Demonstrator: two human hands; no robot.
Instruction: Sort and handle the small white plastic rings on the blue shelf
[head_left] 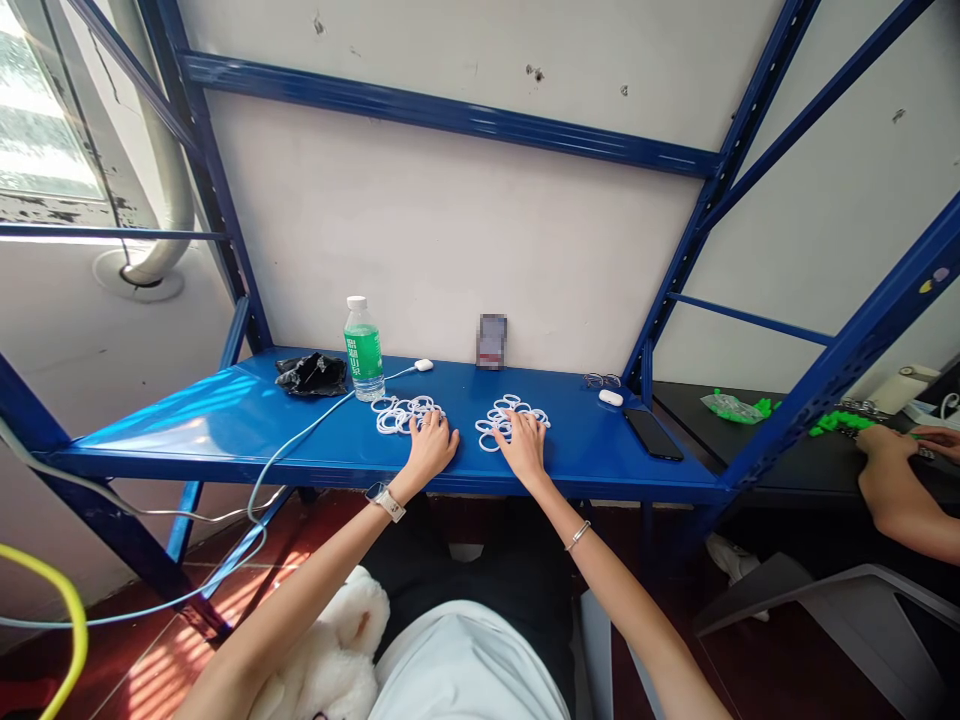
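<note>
Two piles of thin white rings lie on the blue tabletop (247, 420). My left hand (431, 445) rests on the right edge of the left ring pile (394, 414), its fingers stretched out and the thumb apart. On the other pile of white rings (493, 418) lies my right hand (524, 446), fingers extended over the rings and thumb pointing left. Neither hand visibly grips a ring, though the fingers hide part of each pile. A watch (387, 500) is on my left wrist and a bracelet (577, 536) on my right.
Behind the left pile stand a water bottle (364, 350) and a black plastic bag (311, 374). A white cable (315, 425) crosses the left side. A phone (652, 434), earbud case (610, 397) and glasses (601, 380) lie right. Another person's hands (889, 450) work beside green pieces (836, 422).
</note>
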